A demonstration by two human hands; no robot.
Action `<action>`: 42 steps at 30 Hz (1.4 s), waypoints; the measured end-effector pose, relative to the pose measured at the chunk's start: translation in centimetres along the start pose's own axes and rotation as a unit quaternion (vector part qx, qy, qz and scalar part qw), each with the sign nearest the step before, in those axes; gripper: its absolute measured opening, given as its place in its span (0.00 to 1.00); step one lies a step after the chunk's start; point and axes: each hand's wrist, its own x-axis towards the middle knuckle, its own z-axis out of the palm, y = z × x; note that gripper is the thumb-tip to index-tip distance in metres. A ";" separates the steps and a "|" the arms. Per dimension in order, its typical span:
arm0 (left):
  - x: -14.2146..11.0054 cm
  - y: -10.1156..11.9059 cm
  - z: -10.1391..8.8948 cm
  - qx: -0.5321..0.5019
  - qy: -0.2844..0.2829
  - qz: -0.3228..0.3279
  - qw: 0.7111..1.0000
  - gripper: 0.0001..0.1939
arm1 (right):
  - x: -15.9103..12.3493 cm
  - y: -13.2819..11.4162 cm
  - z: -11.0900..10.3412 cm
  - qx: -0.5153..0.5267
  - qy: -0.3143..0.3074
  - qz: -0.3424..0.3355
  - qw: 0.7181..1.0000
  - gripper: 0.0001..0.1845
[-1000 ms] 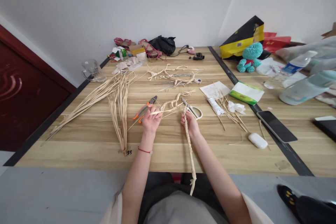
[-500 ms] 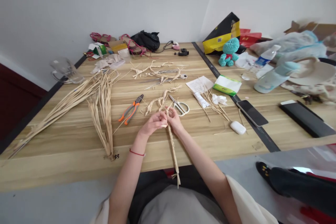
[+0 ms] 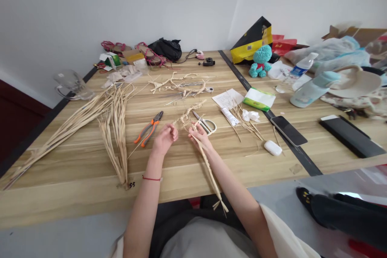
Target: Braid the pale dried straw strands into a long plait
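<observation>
My right hand [image 3: 200, 136] is closed around a braided straw stick [image 3: 211, 175]. Its tied, frayed lower end hangs past the table's front edge. To its left, apart from the stick, my left hand [image 3: 165, 138] has its fingers curled in; whether a thin strand is pinched there is too small to tell. Just beyond both hands lies a twisted straw piece [image 3: 193, 108]. A pair of white-handled scissors [image 3: 208, 124] lies close behind my right fingers. Orange-handled pliers [image 3: 148, 130] rest left of my left hand.
Long straw bundles [image 3: 119, 129] spread over the left side, near a glass mug [image 3: 72, 84]. Farther back are more twisted straw pieces [image 3: 178, 82]. On the right lie a tube [image 3: 229, 116], a phone [image 3: 288, 130], a white case [image 3: 273, 148] and a blue bottle [image 3: 314, 88].
My left hand has come away from the straw stick and moved left. The stick, still in my right hand, has tilted, its lower end swinging to the right.
</observation>
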 end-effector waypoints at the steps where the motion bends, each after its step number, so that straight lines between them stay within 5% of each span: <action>1: 0.1 -0.4 0.0 0.041 0.009 0.006 0.999 0.10 | 0.0 -0.1 0.0 0.005 -0.001 -0.001 1.000 0.25; 6: 0.4 -3.3 0.8 0.270 -0.010 0.044 0.962 0.16 | -0.5 -0.6 0.3 0.048 -0.010 -0.016 0.999 0.21; 9: 0.6 -4.2 1.0 0.350 0.025 0.091 0.932 0.15 | -0.5 -1.0 0.3 0.051 -0.001 -0.035 0.998 0.20; 14: 0.8 -3.1 0.6 0.431 0.034 0.163 0.887 0.07 | 0.0 -0.9 0.0 0.063 -0.017 -0.050 0.997 0.21; 18: 0.6 -2.3 0.6 0.439 -0.002 0.178 0.881 0.07 | 0.4 -0.6 -0.2 0.075 -0.020 -0.059 0.995 0.21; 27: -0.3 -1.2 1.8 0.296 -0.123 -0.078 0.944 0.13 | 0.9 -0.2 -0.7 0.015 -0.008 -0.055 0.998 0.22; 36: -0.6 -0.6 1.9 0.251 -0.085 -0.168 0.949 0.16 | 0.3 0.2 0.0 -0.005 -0.035 -0.053 0.998 0.23; 42: -1.0 0.1 2.1 0.219 -0.142 -0.211 0.942 0.20 | 0.6 0.5 -0.3 0.010 -0.020 -0.039 0.999 0.22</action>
